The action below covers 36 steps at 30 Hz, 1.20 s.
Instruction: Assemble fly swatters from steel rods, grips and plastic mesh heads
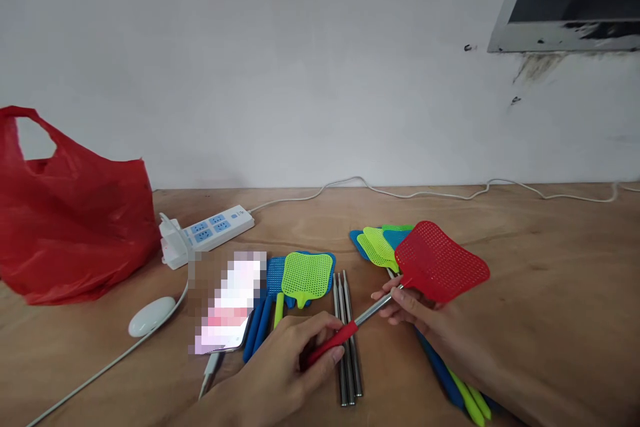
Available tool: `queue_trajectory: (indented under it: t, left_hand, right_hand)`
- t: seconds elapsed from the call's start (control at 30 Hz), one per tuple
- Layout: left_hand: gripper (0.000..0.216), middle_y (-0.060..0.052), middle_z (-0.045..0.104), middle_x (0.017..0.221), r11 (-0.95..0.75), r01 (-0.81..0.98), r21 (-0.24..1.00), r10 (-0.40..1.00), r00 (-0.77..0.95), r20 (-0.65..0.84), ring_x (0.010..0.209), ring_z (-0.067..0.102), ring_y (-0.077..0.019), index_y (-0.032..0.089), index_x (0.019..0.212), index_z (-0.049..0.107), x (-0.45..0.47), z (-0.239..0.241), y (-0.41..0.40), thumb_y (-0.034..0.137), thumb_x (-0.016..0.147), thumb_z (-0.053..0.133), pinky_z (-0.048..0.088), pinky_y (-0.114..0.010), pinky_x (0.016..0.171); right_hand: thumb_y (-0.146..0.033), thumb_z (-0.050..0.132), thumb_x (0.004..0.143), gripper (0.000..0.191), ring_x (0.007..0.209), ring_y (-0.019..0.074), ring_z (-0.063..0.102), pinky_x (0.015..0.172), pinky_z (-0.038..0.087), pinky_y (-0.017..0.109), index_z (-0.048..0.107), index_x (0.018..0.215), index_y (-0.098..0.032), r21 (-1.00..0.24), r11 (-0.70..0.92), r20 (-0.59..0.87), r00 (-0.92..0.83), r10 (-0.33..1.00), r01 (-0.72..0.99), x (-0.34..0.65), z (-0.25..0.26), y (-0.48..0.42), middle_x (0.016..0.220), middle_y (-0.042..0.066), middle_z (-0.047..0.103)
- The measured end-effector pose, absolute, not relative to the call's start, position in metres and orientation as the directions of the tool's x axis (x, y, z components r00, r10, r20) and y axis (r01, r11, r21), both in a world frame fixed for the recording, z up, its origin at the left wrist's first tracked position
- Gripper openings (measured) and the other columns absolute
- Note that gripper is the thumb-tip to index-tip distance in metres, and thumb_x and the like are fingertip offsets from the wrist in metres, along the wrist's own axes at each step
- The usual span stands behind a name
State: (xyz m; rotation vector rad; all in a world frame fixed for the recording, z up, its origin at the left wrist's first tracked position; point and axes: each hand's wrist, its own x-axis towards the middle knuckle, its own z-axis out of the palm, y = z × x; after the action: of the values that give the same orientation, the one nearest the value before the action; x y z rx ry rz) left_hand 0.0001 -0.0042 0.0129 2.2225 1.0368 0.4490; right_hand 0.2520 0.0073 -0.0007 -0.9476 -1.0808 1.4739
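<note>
A red fly swatter (440,263) is held slantwise between my two hands, its perforated head up to the right. My left hand (285,360) wraps round its red handle. The fingers of my right hand (415,310) pinch the metal shaft just below the head. Under the swatter lie several metal rods (350,373) side by side. To their left are blue and lime swatter heads (307,275) with loose blue and lime handles (260,323). More swatters (375,247) in blue, lime and green lie behind and under my right hand, their handles (467,393) showing below my wrist.
A phone (233,303) with a blurred screen lies left of the heads, a cable plugged in. Beyond it are a white power strip (210,233) and a white mouse-shaped object (151,316). A red plastic bag (75,220) stands far left. A white cord (425,195) runs along the wall.
</note>
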Motion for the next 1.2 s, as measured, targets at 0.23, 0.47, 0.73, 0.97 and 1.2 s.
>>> queue_trajectory:
  t: [0.23,0.47,0.73,0.97,1.2]
  left_hand:
    - [0.031,0.004,0.051,0.069,-0.493,0.554,0.671,0.743,0.669,-0.006,0.061,0.044,-0.0129,0.020,0.091,0.057,0.004,0.019,-0.007,0.043,0.103,0.041,0.031,-0.025,0.056]
    - [0.030,0.003,0.053,0.069,-0.487,0.568,0.663,0.759,0.652,-0.001,0.062,0.046,-0.0135,0.020,0.093,0.061,0.003,0.016,-0.009,0.043,0.102,0.043,0.032,-0.025,0.058]
    - [0.024,0.005,0.045,0.062,-0.502,0.498,0.707,0.750,0.658,0.068,0.057,0.041,-0.0115,0.019,0.082,0.058,0.008,0.018,-0.012,0.034,0.099,0.047,0.030,-0.023,0.055]
    - [0.031,0.007,0.035,0.059,-0.442,0.429,0.788,0.777,0.622,0.098,0.055,0.033,-0.0107,0.019,0.078,0.055,0.013,0.013,-0.007,0.038,0.100,0.046,0.024,-0.024,0.052]
    - [0.033,0.007,0.034,0.060,-0.389,0.434,0.813,0.805,0.590,0.070,0.056,0.031,-0.0107,0.018,0.073,0.050,0.009,0.004,0.002,0.039,0.099,0.047,0.023,-0.024,0.052]
  right_hand:
    - [-0.048,0.084,0.069,0.033,0.059,0.0197,0.068,0.058,0.059,0.031,0.073,0.084,-0.020,-0.994,0.007,0.010,-0.032,0.999,-0.107,0.247,0.001,0.001,0.065,0.003,0.071]
    - [-0.048,0.079,0.076,0.030,0.063,0.0192,0.070,0.057,0.058,0.029,0.074,0.088,-0.020,-0.988,-0.037,-0.013,-0.161,0.987,-0.150,0.246,-0.004,0.000,0.069,0.004,0.074]
    - [-0.048,0.080,0.075,0.027,0.061,0.0160,0.068,0.060,0.057,0.027,0.072,0.081,-0.023,-0.995,-0.018,0.002,-0.194,0.981,-0.103,0.247,0.004,-0.008,0.066,0.001,0.072]
    - [-0.050,0.081,0.074,0.033,0.062,0.0158,0.064,0.058,0.054,0.027,0.071,0.084,-0.020,-0.989,-0.002,0.016,-0.120,0.993,-0.147,0.252,0.001,-0.005,0.068,0.002,0.068]
    - [-0.048,0.083,0.072,0.032,0.062,0.0165,0.060,0.055,0.050,0.027,0.070,0.083,-0.021,-0.978,0.037,0.037,0.005,0.999,-0.206,0.261,-0.004,0.014,0.068,0.001,0.066]
